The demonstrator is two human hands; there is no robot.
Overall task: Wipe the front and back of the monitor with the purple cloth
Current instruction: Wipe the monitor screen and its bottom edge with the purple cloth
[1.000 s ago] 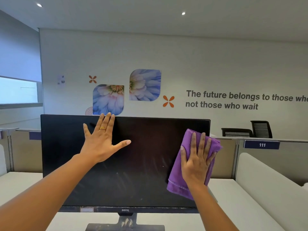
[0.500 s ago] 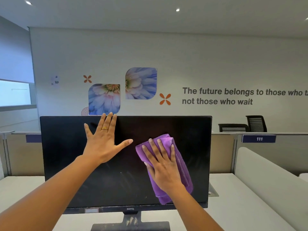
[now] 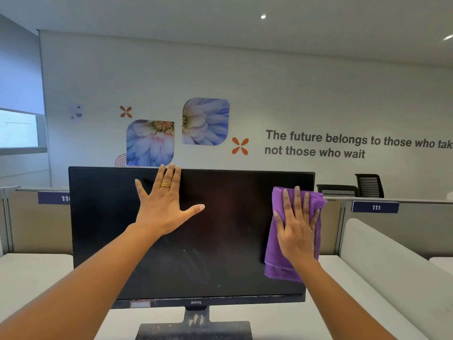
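- Fingers of the right hand [image 3: 297, 229] lie flat and slightly spread on the purple cloth [image 3: 277, 256], pressing it against the screen — an open palm, not a grasp.
- The cloth is folded and hangs lengthwise; its top corner reaches past the screen's right edge, and its hemmed lower end sits well above the bottom bezel.
- Fingers of the left hand [image 3: 163, 207] are open too, splayed wide on the upper middle of the screen, thumb stretched toward the right, fingertips at the top edge. A gold ring [image 3: 165, 185] shows on one finger.
- Both bare forearms run up from the lower corners of the view to the screen.
- The monitor [image 3: 103, 229] faces the person — dark, switched off, with faint smears and specks on the lower middle of the glass. It stands upright on a dusty dark stand [image 3: 195, 325] on a pale desk [image 3: 31, 273].
- Behind it are low partitions with a number plate [image 3: 375, 207] reading 111, two black chairs [image 3: 369, 185] at the right, and a wall with flower pictures [image 3: 204, 121] and grey lettering [image 3: 343, 144].
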